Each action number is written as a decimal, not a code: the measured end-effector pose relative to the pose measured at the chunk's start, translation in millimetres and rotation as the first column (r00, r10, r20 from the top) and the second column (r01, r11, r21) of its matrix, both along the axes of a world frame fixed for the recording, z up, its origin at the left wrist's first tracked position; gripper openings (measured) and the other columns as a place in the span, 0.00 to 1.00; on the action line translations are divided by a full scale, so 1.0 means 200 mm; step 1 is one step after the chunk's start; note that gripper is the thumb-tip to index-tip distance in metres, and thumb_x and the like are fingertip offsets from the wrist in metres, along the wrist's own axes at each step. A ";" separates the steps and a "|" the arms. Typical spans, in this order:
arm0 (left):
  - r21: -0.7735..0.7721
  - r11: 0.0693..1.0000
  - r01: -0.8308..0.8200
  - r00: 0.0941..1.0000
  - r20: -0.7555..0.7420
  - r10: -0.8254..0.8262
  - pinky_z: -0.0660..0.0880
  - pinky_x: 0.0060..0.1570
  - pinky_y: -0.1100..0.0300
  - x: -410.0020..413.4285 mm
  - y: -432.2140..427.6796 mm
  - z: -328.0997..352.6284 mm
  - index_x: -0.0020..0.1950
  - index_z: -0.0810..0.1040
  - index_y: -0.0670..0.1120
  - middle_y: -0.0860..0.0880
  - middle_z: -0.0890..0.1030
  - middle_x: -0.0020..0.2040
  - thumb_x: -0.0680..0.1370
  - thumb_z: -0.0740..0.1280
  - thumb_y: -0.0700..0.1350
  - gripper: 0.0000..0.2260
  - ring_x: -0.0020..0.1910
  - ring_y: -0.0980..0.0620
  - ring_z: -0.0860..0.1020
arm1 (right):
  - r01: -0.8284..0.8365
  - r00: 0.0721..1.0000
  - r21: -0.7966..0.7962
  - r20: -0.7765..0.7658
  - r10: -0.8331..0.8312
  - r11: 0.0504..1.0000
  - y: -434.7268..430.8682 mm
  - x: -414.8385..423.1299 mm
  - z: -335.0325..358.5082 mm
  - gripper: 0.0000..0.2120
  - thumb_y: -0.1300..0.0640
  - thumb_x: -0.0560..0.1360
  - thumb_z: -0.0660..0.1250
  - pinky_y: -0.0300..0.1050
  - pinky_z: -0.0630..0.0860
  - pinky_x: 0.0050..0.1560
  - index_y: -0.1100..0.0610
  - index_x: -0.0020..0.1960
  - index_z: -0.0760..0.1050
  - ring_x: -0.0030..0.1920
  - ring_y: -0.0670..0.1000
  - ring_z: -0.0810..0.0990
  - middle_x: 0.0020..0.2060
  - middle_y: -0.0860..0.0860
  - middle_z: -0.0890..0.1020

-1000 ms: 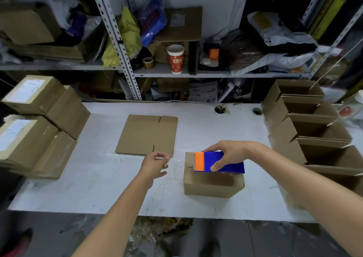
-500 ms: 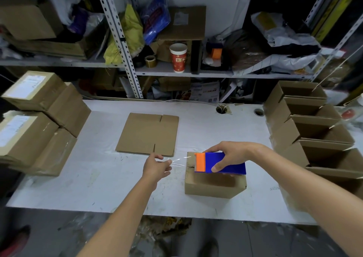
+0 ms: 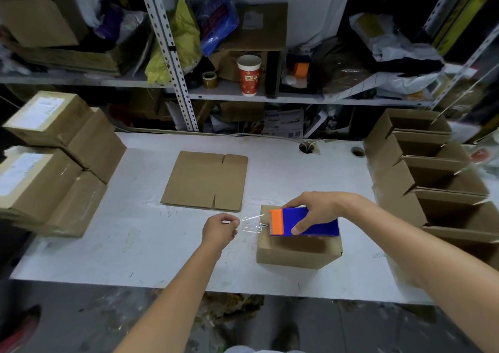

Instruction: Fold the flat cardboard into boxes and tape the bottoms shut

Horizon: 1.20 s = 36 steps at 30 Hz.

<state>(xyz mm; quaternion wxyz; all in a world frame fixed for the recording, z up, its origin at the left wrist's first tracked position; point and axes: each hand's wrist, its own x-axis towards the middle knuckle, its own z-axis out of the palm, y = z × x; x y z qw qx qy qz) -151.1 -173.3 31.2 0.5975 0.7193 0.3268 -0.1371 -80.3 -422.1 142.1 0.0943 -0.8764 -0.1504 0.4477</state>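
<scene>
Since a second ago the left hand has drawn a little leftward, and a strip of clear tape now stretches from its pinched fingertips to the blue-and-orange tape dispenser. The right hand grips that dispenser, fingers curled over it, atop the small brown cardboard box near the white table's front edge. White labels on the sealed brown cartons at left are too blurred to read.
</scene>
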 end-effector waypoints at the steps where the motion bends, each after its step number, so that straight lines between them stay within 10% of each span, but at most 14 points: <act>1: 0.029 1.000 0.012 1.000 -0.004 -0.011 0.80 0.48 0.52 0.00 0.00 -0.01 0.44 0.82 0.45 0.45 0.82 0.41 0.78 0.71 0.40 0.03 0.37 0.49 0.78 | -0.008 1.000 -0.005 0.002 0.008 1.000 0.01 0.00 0.00 0.34 0.39 0.73 0.74 0.44 0.76 0.48 0.38 0.75 0.64 0.57 0.52 0.76 0.64 0.44 0.74; 8: 0.218 0.959 0.180 0.984 -0.034 -0.177 0.70 0.34 0.63 0.04 -0.10 -0.08 0.44 0.80 0.49 0.50 0.80 0.44 0.80 0.68 0.42 0.05 0.40 0.53 0.76 | 0.003 1.000 -0.051 -0.002 -0.003 0.999 0.06 0.00 -0.01 0.35 0.41 0.73 0.74 0.45 0.75 0.50 0.41 0.76 0.63 0.58 0.52 0.74 0.67 0.46 0.73; 18: 0.439 0.835 0.331 0.943 -0.131 -0.305 0.70 0.46 0.59 0.04 -0.23 -0.10 0.67 0.75 0.50 0.49 0.80 0.62 0.80 0.68 0.52 0.16 0.57 0.50 0.78 | 0.047 0.998 -0.066 -0.033 -0.049 0.997 0.08 0.02 -0.02 0.35 0.41 0.73 0.74 0.45 0.76 0.50 0.41 0.76 0.63 0.59 0.52 0.74 0.68 0.47 0.73; 24: -0.082 0.988 0.132 0.991 0.015 -0.131 0.82 0.55 0.50 0.03 -0.24 -0.04 0.56 0.83 0.47 0.49 0.84 0.55 0.81 0.66 0.48 0.09 0.53 0.51 0.82 | 0.048 0.998 -0.071 -0.031 -0.050 0.996 0.09 0.02 0.00 0.35 0.40 0.73 0.74 0.45 0.75 0.50 0.41 0.76 0.64 0.59 0.52 0.74 0.68 0.47 0.73; 36: 0.002 0.988 0.153 0.988 0.027 -0.153 0.82 0.45 0.56 0.02 -0.26 -0.02 0.63 0.81 0.47 0.50 0.83 0.56 0.78 0.72 0.48 0.15 0.55 0.51 0.81 | 0.025 0.999 -0.077 -0.024 -0.026 0.997 0.09 0.01 0.03 0.35 0.42 0.74 0.74 0.46 0.74 0.48 0.43 0.76 0.64 0.57 0.53 0.74 0.67 0.49 0.73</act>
